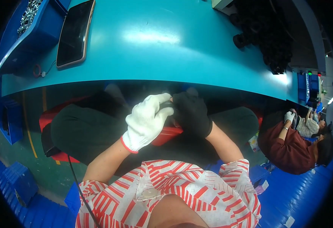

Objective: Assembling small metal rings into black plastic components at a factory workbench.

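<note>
White glove point(145, 123), black glove point(191, 114)

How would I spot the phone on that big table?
Start at the teal table and go to its far left end. The phone lies flat there beside a blue bin of small metal parts. It is the only flat, dark, glossy slab there.

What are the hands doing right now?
Left hand: white glove, closed around a small dark part.
Right hand: black glove, closed on the same part.
</note>
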A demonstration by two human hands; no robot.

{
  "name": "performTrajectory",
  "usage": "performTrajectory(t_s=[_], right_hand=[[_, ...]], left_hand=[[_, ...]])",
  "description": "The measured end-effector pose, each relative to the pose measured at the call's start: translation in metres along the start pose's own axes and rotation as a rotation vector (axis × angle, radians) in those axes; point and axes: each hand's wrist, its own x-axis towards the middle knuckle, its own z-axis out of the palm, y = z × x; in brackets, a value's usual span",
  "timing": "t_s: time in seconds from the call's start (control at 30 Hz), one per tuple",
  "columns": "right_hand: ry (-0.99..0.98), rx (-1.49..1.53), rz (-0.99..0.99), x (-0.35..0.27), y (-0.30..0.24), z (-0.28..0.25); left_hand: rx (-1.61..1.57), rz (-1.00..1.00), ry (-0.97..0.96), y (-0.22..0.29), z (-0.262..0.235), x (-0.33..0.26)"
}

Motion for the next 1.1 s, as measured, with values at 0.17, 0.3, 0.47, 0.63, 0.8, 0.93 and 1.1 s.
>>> performTrajectory(t_s=[0.17, 0.3, 0.47, 0.63, 0.8, 0.93, 1.1], right_hand=[[0.021, 0.022, 0.016, 0.0, -0.001, 0.004], [-0.139, 0.0, 0.07, 0.005, -0.004, 0.0], [-0.061, -0.142, 0.029, -0.003, -0.008, 0.006], [0.015, 0.085, 0.099, 0.006, -0.01, 0.003], [-0.17, 0.419, 0.388, 0.001, 0.014, 0.001], [-0.21, 0.595, 0.449, 0.002, 0.01, -0.002], [-0.179, 0.236, 0.276, 0.0, 0.006, 0.004]], left_hand=[[-0.046, -0.047, -0.008, -0.005, -0.001, 0.002], [-0.004, -0.188, -0.088, -0.002, -0.005, 0.001], [0.104, 0.025, 0.042, -0.007, 0.002, 0.002], [-0.24, -0.35, 0.0, 0.001, -0.007, 0.013], [-0.331, -0.468, -0.098, -0.006, -0.008, 0.011], [-0.315, -0.479, -0.124, -0.008, -0.009, 0.013], [-0.797, -0.583, -0.05, -0.019, 0.0, 0.007]])
